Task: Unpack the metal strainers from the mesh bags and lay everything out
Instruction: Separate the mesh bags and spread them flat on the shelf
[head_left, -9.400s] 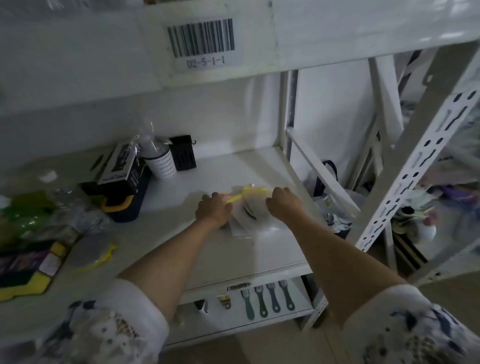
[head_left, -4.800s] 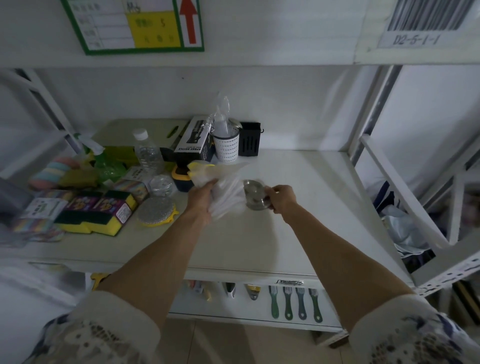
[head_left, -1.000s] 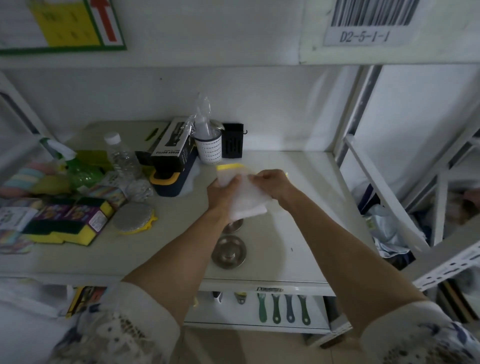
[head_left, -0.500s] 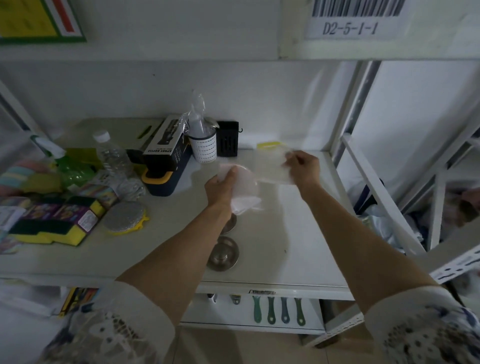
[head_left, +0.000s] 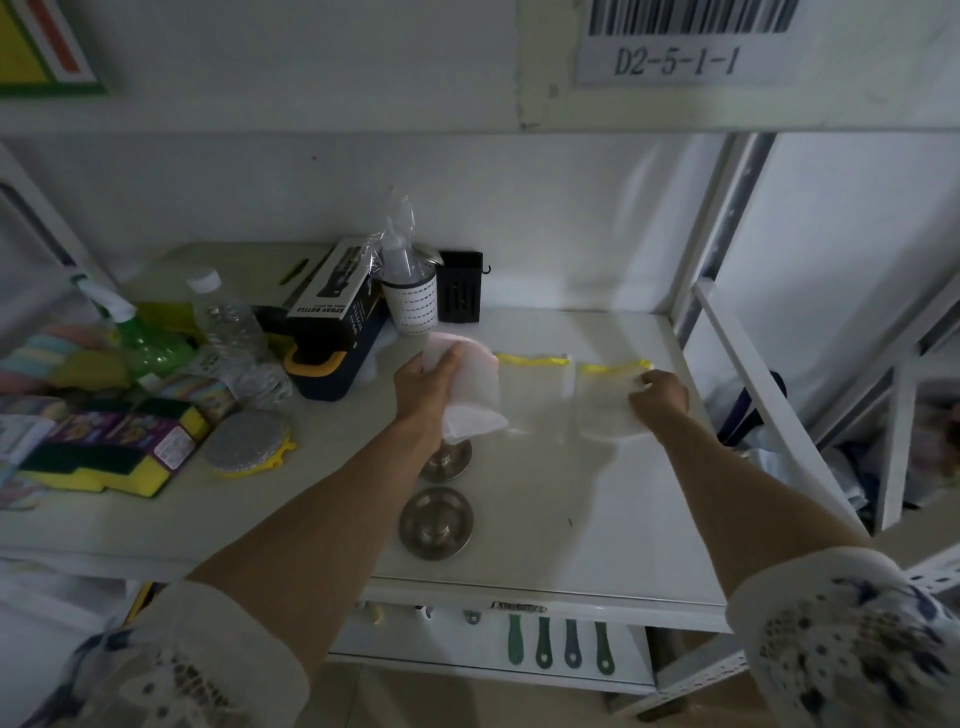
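Observation:
Two round metal strainers lie on the white shelf (head_left: 597, 535): one strainer (head_left: 435, 522) near the front edge, a second strainer (head_left: 444, 459) just behind it, partly hidden under my left wrist. My left hand (head_left: 422, 383) is raised above the shelf and grips a bunch of white mesh bags (head_left: 472, 391). A yellow-edged mesh bag (head_left: 535, 387) lies flat in the middle of the shelf. To its right a second yellow-edged mesh bag (head_left: 608, 400) lies flat, with the fingers of my right hand (head_left: 658, 397) pressed on it.
At the back left stand a spray bottle box (head_left: 332, 312), a white perforated cup (head_left: 415, 306) and a black holder (head_left: 460, 293). Sponges (head_left: 104, 452), a round scourer (head_left: 247, 441) and bottles crowd the left. White rack struts (head_left: 748, 374) border the right.
My right hand has carried a yellow-edged mesh bag rightward and laid it flat on the shelf beside another bag. My left hand keeps hold of the remaining white mesh.

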